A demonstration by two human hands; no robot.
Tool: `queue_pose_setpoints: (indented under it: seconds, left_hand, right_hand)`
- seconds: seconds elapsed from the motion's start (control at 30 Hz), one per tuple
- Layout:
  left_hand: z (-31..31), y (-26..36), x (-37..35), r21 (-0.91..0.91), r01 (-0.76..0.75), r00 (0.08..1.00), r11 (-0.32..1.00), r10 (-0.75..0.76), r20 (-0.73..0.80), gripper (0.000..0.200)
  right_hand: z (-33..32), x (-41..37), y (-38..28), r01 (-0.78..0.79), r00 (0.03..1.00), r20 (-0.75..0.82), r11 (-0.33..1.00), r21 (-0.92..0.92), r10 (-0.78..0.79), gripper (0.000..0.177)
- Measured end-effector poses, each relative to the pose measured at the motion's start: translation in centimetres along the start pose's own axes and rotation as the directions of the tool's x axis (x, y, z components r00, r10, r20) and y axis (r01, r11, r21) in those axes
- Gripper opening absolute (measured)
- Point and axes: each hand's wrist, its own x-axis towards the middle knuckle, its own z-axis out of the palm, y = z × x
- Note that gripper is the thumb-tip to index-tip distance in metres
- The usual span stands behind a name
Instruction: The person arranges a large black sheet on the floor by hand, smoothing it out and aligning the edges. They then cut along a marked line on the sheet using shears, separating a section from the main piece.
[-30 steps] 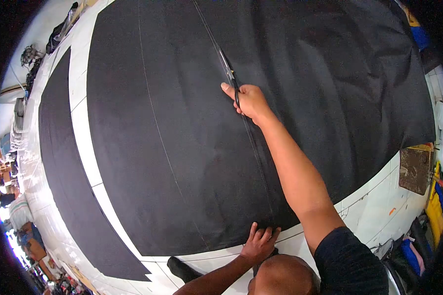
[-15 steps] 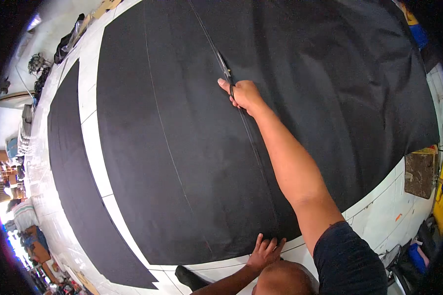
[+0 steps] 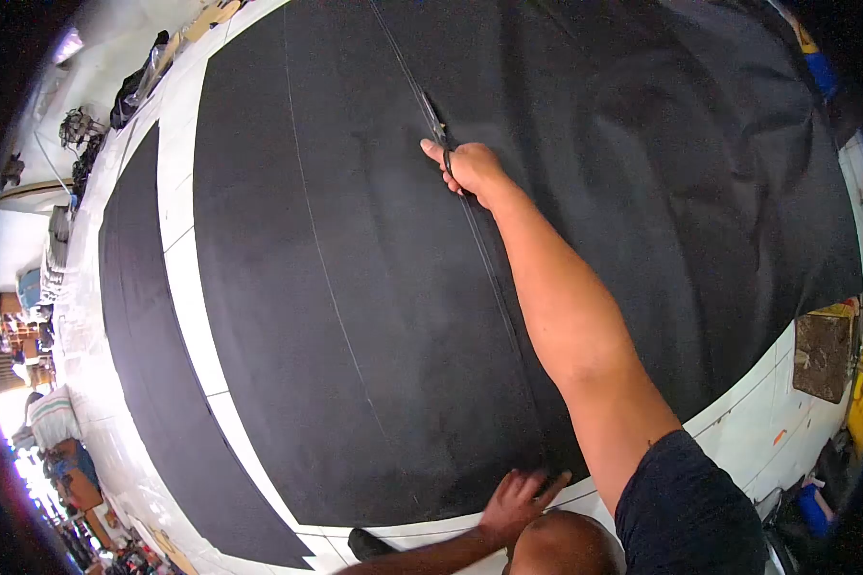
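My right hand [image 3: 472,171] is wrapped round the handles of a pair of scissors [image 3: 434,123]. The blades lie along a pale line on a large sheet of black material [image 3: 374,249], pointing to its far side. From the scissors a thin slit runs back along this line toward me. Near the sheet's front edge my left hand [image 3: 514,500] lies over the material with its fingers spread, smeared a little by motion. A bare knee [image 3: 561,548] is just below it. Another fine pale line runs along the sheet to the left.
A separate black strip [image 3: 168,355] lies to the left on the white tiled floor [image 3: 184,287]. At the right edge is a brown block [image 3: 823,356]. Clutter lines the left wall, and a dark foot [image 3: 366,544] rests at the front edge.
My right hand and the scissors have moved slightly farther along the line, away from me. My left hand has shifted a little, and the view has tilted slightly.
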Motion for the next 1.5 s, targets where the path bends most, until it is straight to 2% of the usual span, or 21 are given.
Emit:
queue_pose_setpoints:
  seconds: [0.03,0.07,0.1,0.13,0.17,0.2,0.27,0.37,0.43,0.53,0.73,0.83,0.87,0.97,1.13,1.23,1.27,1.37,1.5]
  left_hand:
    - [-5.6,-0.6,2.5,-0.122,-0.021,0.999,0.992,0.027,0.046,0.065]
    - [-11.7,-1.5,5.3,-0.05,0.081,0.997,0.995,-0.081,-0.001,0.065]
    - [-13.7,-4.2,7.8,0.022,-0.028,0.798,0.999,0.036,-0.601,0.05]
    - [-16.6,-7.6,11.4,0.052,0.074,0.676,0.996,-0.012,-0.736,0.041]
    - [-20.4,-10.5,14.6,0.023,0.226,0.584,0.974,-0.117,-0.803,0.039]
    - [-23.1,-13.3,17.5,0.097,0.376,0.443,0.922,-0.086,-0.892,0.043]
    - [-26.2,-17.6,21.3,0.146,0.533,0.386,0.834,-0.085,-0.919,0.05]
    - [-25.7,-19.3,23.0,0.141,0.643,0.423,0.752,-0.196,-0.885,0.054]
    - [-25.7,-19.4,22.5,0.112,0.626,0.442,0.772,-0.233,-0.866,0.056]
    - [-26.3,-19.2,22.8,0.093,0.625,0.454,0.775,-0.264,-0.851,0.057]
    - [-26.8,-19.1,22.9,0.048,0.617,0.462,0.786,-0.312,-0.83,0.057]
    - [-26.9,-19.0,22.9,0.043,0.631,0.479,0.774,-0.346,-0.807,0.059]
    - [-26.9,-19.1,22.9,0.043,0.632,0.484,0.774,-0.351,-0.802,0.059]
    - [-27.1,-19.2,23.0,0.04,0.65,0.499,0.759,-0.387,-0.775,0.06]
    - [-26.9,-19.5,23.2,0.027,0.659,0.503,0.752,-0.414,-0.759,0.059]
    - [-27.0,-19.7,22.9,0.03,0.67,0.507,0.742,-0.427,-0.749,0.058]
    - [-27.0,-19.9,22.9,0.026,0.667,0.505,0.745,-0.426,-0.751,0.058]
    - [-26.8,-19.9,22.9,0.015,0.673,0.497,0.739,-0.437,-0.75,0.056]
    - [-26.7,-19.7,22.9,0.015,0.676,0.503,0.737,-0.446,-0.74,0.056]
  right_hand:
    - [-0.1,0.0,0.1,-0.02,1.0,0.017,0.998,0.052,0.019,0.054]
    - [-0.1,-0.1,0.4,-0.043,0.999,0.035,0.994,0.105,0.039,0.053]
    - [0.0,-0.1,0.6,-0.038,0.999,0.03,0.994,0.1,0.035,0.055]
    - [0.2,-0.2,0.6,-0.026,0.999,0.025,0.995,0.092,0.024,0.057]
    - [0.0,-0.1,0.5,-0.011,1.0,0.015,0.997,0.081,0.01,0.06]
    - [0.0,0.2,0.8,0.003,1.0,0.016,0.996,0.084,-0.004,0.058]
    - [0.1,0.1,0.3,-0.034,0.999,0.031,0.996,0.087,0.031,0.054]
    - [-0.1,0.2,0.3,-0.047,0.999,0.018,0.992,0.115,0.045,0.053]
    - [0.3,0.1,0.5,-0.02,1.0,0.006,0.99,0.143,0.019,0.057]
    - [0.2,0.0,0.6,-0.011,1.0,-0.015,0.997,0.078,0.013,0.057]
    - [-0.2,0.6,0.6,-0.125,0.992,0.016,0.991,0.042,0.124,0.059]
    - [-0.2,1.8,-0.1,-0.075,0.997,-0.026,0.997,0.01,0.075,0.059]
    - [0.0,2.0,-0.4,-0.126,0.992,-0.015,0.99,0.061,0.127,0.06]
    - [0.2,3.1,-0.5,-0.15,0.988,-0.015,0.988,0.045,0.151,0.05]
    - [0.1,4.2,-3.0,-0.212,0.977,-0.019,0.976,0.052,0.214,0.048]
    - [0.5,4.8,-2.5,-0.158,0.986,-0.032,0.983,0.094,0.161,0.046]
    - [0.5,4.9,-2.4,-0.205,0.978,-0.016,0.972,0.111,0.208,0.045]
    - [0.8,4.7,-2.4,-0.159,0.986,-0.022,0.98,0.116,0.163,0.045]
    - [0.7,6.0,-3.9,-0.208,0.977,-0.023,0.974,0.087,0.21,0.046]
